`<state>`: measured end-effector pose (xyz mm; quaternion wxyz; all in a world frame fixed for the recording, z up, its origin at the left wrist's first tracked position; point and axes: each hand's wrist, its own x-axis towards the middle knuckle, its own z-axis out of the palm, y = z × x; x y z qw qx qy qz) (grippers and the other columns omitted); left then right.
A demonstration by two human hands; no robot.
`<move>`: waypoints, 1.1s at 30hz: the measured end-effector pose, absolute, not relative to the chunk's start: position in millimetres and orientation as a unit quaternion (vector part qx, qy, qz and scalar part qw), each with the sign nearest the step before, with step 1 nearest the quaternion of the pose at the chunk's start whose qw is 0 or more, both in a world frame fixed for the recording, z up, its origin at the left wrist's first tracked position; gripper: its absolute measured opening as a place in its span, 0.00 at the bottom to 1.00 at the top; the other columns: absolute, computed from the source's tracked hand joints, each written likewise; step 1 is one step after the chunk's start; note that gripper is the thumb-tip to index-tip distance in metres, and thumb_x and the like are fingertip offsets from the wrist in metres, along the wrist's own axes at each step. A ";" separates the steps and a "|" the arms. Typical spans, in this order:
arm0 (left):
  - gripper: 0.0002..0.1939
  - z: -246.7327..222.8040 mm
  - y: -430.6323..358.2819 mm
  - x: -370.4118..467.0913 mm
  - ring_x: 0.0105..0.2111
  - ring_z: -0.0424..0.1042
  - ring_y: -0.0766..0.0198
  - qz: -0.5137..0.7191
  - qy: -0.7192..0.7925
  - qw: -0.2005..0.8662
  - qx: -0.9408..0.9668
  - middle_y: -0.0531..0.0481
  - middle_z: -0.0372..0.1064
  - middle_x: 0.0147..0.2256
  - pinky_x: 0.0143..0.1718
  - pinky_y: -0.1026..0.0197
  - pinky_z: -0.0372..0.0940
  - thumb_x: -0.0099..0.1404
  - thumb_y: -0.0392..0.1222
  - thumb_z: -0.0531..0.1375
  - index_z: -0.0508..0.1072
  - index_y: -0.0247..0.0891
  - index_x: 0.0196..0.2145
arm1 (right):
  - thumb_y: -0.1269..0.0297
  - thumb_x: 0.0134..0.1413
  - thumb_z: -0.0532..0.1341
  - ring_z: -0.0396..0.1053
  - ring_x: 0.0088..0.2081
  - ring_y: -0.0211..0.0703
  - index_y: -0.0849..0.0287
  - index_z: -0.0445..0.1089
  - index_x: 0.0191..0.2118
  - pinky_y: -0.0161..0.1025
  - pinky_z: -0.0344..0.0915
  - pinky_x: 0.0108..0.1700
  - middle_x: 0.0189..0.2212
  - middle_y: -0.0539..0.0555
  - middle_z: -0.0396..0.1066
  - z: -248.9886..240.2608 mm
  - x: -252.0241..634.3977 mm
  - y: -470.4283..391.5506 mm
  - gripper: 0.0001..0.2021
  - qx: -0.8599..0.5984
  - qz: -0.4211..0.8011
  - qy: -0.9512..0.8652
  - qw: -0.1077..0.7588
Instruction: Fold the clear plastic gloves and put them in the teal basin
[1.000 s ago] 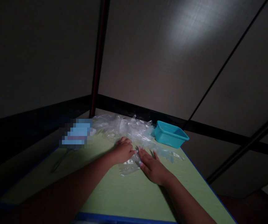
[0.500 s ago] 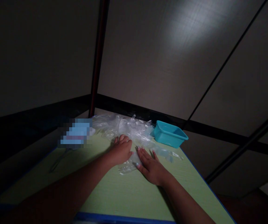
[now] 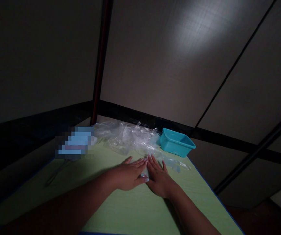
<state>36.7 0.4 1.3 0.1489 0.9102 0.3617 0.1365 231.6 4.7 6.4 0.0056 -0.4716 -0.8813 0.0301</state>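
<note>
My left hand (image 3: pixel 128 174) lies flat with its fingers stretched to the right, over a small piece of clear plastic. Beside it, my right hand (image 3: pixel 158 176) is also flat, fingers apart and pointing away from me. The fingertips and thumbs of both hands meet, and a bit of the clear plastic bag (image 3: pixel 145 171) shows between them; most of it is hidden. Just beyond my fingers a heap of crumpled clear plastic bags (image 3: pixel 130 137) spreads over the table. A loose strip of the plastic reaches to the right past my right hand.
A turquoise plastic basket (image 3: pixel 177 150) stands at the far right of the pale green table (image 3: pixel 130 212), close to the wall. At the left, a blurred-out blue screen (image 3: pixel 75 142) sits on a stand. Dark-trimmed walls (image 3: pixel 150 75) rise behind the table.
My left hand has come down from a bent-finger pose and now lies flat, its fingertips touching my right hand. The plastic under them is more covered. The view has shifted slightly.
</note>
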 end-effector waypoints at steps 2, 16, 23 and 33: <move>0.30 -0.4 2.2 35.0 0.62 0.39 0.57 0.139 0.374 0.128 0.908 0.42 0.37 0.62 0.58 0.46 0.33 0.67 0.55 0.42 0.42 0.41 0.62 | 0.44 0.56 0.45 0.25 0.63 0.49 0.59 0.31 0.64 0.61 0.23 0.58 0.63 0.56 0.26 8.0 233.1 5.0 0.37 -0.469 0.035 -0.882 0.016; 0.25 -4.9 15.3 26.3 0.61 0.42 0.60 0.148 0.402 0.098 0.898 0.45 0.42 0.62 0.58 0.48 0.41 0.67 0.43 0.46 0.49 0.42 0.61 | 0.55 0.61 0.43 0.30 0.63 0.46 0.50 0.31 0.63 0.61 0.22 0.58 0.63 0.52 0.33 11.5 235.0 6.0 0.28 -0.435 0.092 -0.895 0.041; 0.22 -9.4 27.2 28.0 0.59 0.50 0.62 0.281 0.388 0.215 0.851 0.47 0.52 0.59 0.59 0.57 0.45 0.68 0.46 0.44 0.57 0.39 0.58 | 0.52 0.59 0.45 0.32 0.63 0.46 0.51 0.32 0.63 0.60 0.24 0.59 0.63 0.52 0.33 13.4 234.4 4.2 0.30 -0.427 0.098 -0.898 0.051; 0.20 -4.0 38.8 21.8 0.50 0.64 0.62 0.321 0.360 0.296 0.825 0.51 0.66 0.51 0.53 0.60 0.55 0.68 0.48 0.44 0.68 0.40 0.50 | 0.54 0.58 0.47 0.31 0.63 0.46 0.48 0.29 0.63 0.60 0.22 0.58 0.64 0.51 0.32 13.3 233.3 3.7 0.32 -0.407 0.092 -0.907 0.049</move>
